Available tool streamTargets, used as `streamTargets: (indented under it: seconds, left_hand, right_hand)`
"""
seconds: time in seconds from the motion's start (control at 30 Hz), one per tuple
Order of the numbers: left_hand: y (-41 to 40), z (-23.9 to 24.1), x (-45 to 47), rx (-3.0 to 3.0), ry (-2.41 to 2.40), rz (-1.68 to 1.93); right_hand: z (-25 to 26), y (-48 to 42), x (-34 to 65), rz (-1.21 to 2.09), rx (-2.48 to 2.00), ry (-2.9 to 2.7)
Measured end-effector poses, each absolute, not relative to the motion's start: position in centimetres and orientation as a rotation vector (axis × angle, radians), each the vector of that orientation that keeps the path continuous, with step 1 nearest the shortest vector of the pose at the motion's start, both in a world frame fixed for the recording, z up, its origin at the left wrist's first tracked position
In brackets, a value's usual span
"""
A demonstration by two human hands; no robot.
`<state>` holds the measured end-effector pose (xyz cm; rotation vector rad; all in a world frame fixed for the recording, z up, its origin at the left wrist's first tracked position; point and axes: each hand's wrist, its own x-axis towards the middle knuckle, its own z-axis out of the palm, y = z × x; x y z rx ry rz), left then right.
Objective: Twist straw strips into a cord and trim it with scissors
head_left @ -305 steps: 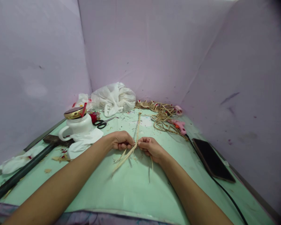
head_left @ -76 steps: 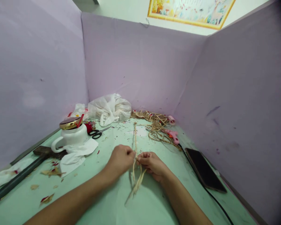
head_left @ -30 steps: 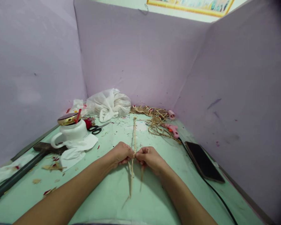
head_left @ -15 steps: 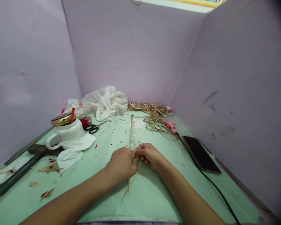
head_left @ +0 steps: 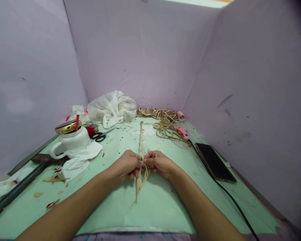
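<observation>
A thin tan braid of dried plant fibre (head_left: pixel 141 140) runs straight away from me over the pale green table. My left hand (head_left: pixel 130 164) pinches its near end between thumb and fingers. Against it, fingertips nearly touching, my right hand (head_left: pixel 158 163) is also closed on the fibre strands. Loose flat strands (head_left: pixel 139 185) hang from between the hands toward me and taper to a wispy tip. The exact crossing of strands at the fingertips is too small to make out.
Left stand a white mug (head_left: pixel 75 139) with a gold lid, a hammer (head_left: pixel 22 185), a white tissue (head_left: pixel 77 162) and scissors (head_left: pixel 102 134). A plastic bag (head_left: pixel 112 108) lies behind. To the right are coiled braid (head_left: pixel 168 133), a pink glue gun (head_left: pixel 182 131), its black cord (head_left: pixel 230 197) and a phone (head_left: pixel 215 162).
My left hand has turned from a fist over the braid to a fingertip pinch and shifted slightly left. More of the loose strands shows below. My right hand stays close by.
</observation>
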<state>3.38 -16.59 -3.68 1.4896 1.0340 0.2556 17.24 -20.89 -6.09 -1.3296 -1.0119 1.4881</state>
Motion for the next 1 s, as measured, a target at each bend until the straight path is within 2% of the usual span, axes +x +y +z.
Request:
streamTargets:
  seconds: [0.13,0.3,0.53,0.63,0.77,1.0]
  left_hand:
    - [-16.9,-4.6,3.8,1.394,1.111,0.375]
    - [-16.5,-5.2,3.9,1.408,1.131,0.362]
    - [-16.8,-5.6,4.6,1.405,1.168,0.428]
    - [-17.1,-5.2,4.7,1.388,1.182,0.430]
    - [-17.4,-4.3,4.5,1.362,1.175,0.431]
    - [-17.0,-4.6,4.0,1.365,1.088,0.410]
  right_hand:
    - [-5.9,-20.9,17.3,1.409,-1.437,-1.102]
    - [-6.1,-20.8,17.3,1.237,-1.550,-1.318]
    - [-6.2,-21.4,17.4,0.847,-1.826,-1.541]
    - [-5.7,-21.7,17.3,0.981,-1.880,-1.474]
    - [-5.0,-22.0,16.9,1.272,-1.744,-1.355]
    - [-4.8,-22.2,16.6,1.312,-1.701,-1.367]
